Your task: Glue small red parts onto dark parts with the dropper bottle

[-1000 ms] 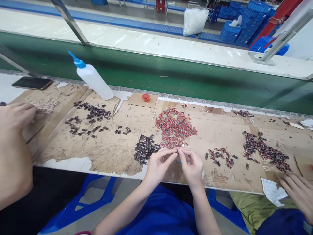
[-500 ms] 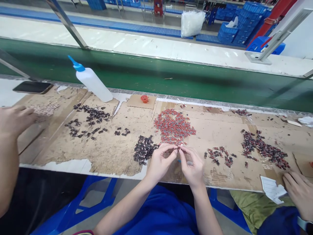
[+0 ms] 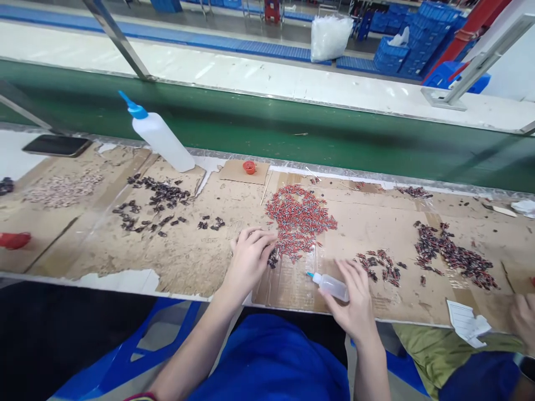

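Note:
My left hand (image 3: 249,259) lies over a pile of small black parts (image 3: 272,258), covering most of it. Its fingers curl down close to the thumb, and whatever is between them is hidden. My right hand (image 3: 351,295) is spread around a small clear squeeze bottle (image 3: 334,287) with a blue tip, lying on its side. The thumb is along the near side of the bottle and the fingers are beyond its far side, apart. A big heap of small red-and-black parts (image 3: 298,217) spreads out just beyond both hands.
A large white bottle (image 3: 163,139) with a blue nozzle leans at the back left. A red cap (image 3: 249,167) sits on cardboard. More black parts (image 3: 161,195) lie left, assembled-looking red-and-black pieces (image 3: 453,256) right. A co-worker's hand (image 3: 524,317) is at the right edge.
My hands have parted from their pinch in the middle. The left moved onto the black pile, the right beside the small bottle. The co-worker's hand at left has left the view.

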The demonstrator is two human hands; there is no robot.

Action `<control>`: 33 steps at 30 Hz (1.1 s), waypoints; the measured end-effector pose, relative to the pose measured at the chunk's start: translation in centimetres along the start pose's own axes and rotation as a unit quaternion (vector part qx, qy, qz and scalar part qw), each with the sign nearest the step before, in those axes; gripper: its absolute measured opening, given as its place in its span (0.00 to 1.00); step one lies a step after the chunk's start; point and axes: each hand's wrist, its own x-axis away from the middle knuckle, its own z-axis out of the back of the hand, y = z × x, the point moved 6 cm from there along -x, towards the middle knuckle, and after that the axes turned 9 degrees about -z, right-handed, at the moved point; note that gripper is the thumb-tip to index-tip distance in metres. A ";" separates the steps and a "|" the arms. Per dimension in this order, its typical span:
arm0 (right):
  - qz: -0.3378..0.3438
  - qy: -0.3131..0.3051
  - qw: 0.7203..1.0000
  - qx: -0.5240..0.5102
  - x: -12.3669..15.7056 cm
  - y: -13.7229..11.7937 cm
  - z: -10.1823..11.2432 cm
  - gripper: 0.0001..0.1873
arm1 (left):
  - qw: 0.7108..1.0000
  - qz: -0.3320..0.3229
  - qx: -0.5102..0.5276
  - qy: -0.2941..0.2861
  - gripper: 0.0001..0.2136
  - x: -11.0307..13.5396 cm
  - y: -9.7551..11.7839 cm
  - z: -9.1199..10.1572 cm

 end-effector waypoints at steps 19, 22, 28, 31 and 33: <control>-0.021 -0.030 0.997 -0.063 0.7 2.4 0.6 0.15 | 0.933 -0.291 -0.059 -0.202 0.12 -0.7 1.4 -0.5; -0.070 -0.005 0.993 -0.098 0.9 2.6 0.7 0.14 | 0.934 -0.296 -0.038 -0.196 0.12 0.1 1.8 -0.7; -0.175 0.037 0.968 -0.177 1.0 3.6 0.6 0.16 | 0.961 -0.238 -0.048 -0.129 0.14 1.3 1.0 -0.8; -0.194 0.058 0.956 -0.210 0.8 3.7 0.8 0.16 | 0.965 -0.235 -0.048 -0.108 0.13 2.0 0.7 0.0; -0.203 0.072 0.949 -0.230 0.7 3.6 1.0 0.17 | 0.959 -0.249 -0.040 -0.127 0.11 2.5 1.0 0.2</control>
